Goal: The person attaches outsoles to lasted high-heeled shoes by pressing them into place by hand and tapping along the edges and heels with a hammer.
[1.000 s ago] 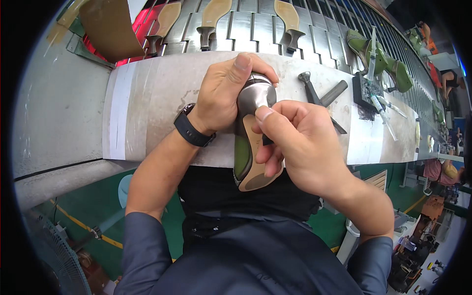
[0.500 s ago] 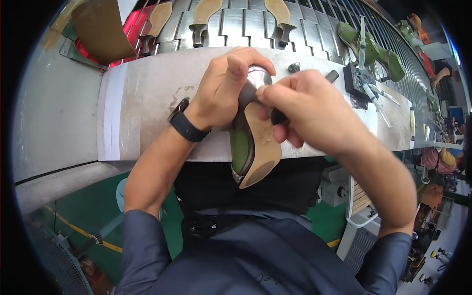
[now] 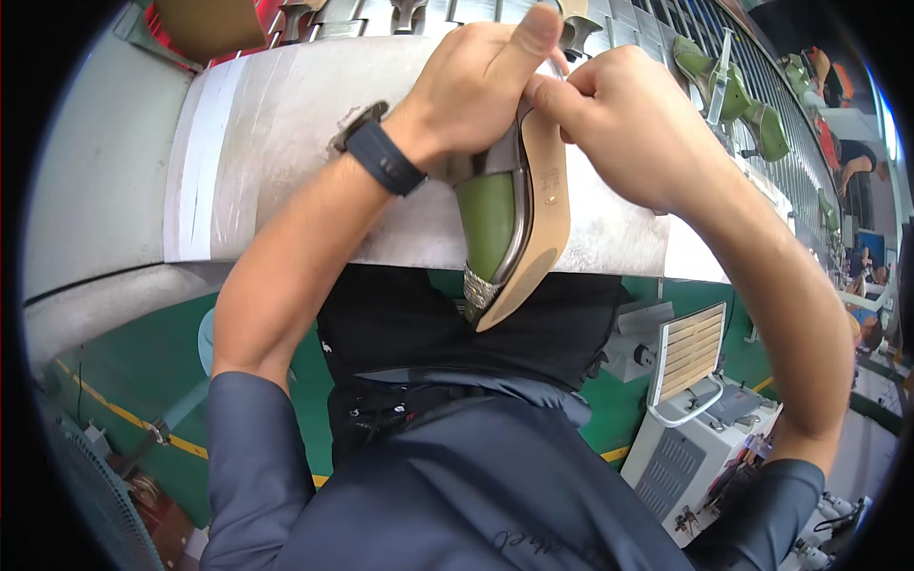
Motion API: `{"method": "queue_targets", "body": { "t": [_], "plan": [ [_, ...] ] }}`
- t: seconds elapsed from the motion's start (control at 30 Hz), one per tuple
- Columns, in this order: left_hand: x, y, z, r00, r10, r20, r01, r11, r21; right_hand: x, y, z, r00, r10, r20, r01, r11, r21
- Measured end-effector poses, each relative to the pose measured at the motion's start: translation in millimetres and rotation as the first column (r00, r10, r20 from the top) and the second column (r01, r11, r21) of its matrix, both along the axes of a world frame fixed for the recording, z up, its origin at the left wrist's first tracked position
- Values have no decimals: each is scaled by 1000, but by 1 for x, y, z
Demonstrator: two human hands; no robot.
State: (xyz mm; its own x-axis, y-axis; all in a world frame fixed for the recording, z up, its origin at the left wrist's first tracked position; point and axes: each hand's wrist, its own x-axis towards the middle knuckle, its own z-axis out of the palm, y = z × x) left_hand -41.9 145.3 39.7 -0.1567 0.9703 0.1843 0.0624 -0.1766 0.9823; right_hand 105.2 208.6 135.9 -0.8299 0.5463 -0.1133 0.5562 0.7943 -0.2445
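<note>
A pointed green shoe (image 3: 488,217) with a dark metallic edge, a glittery toe and a tan sole (image 3: 549,190) is tilted over the front of the worktable, toe towards me. My left hand (image 3: 476,88) is wrapped round its heel end, the thumb raised. At the same end my right hand (image 3: 636,124) is closed, thumb and forefinger pinched at the sole's upper edge. Whatever lies inside that right hand is hidden from view. The heel itself is mostly covered by my fingers.
The pale worktable (image 3: 314,152) spans the front. Behind it runs a slatted metal conveyor (image 3: 357,11) with shoe parts. More green shoes (image 3: 762,128) stand at the far right, near a syringe (image 3: 721,76). A wooden-slatted chair (image 3: 690,352) is at right; other people are farther off.
The shoe has turned slightly, showing more of its green side. Both hands sit higher in the picture as the view shifted. The black piece seen under my right fingers is now hidden.
</note>
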Motion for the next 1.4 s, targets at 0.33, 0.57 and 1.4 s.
{"method": "queue_targets", "body": {
  "t": [0.33,0.57,1.4],
  "plan": [
    [-7,6,-21,976,-156,152,128,975,181,59,3,-67,854,-407,-325,88,727,-681],
    [-15,4,-32,968,-203,147,160,952,260,51,-1,-108,735,-550,-397,-121,470,-875],
    [-14,11,-38,964,-44,-262,146,912,384,42,-22,-92,773,-363,-521,199,918,-344]
  ]
}}
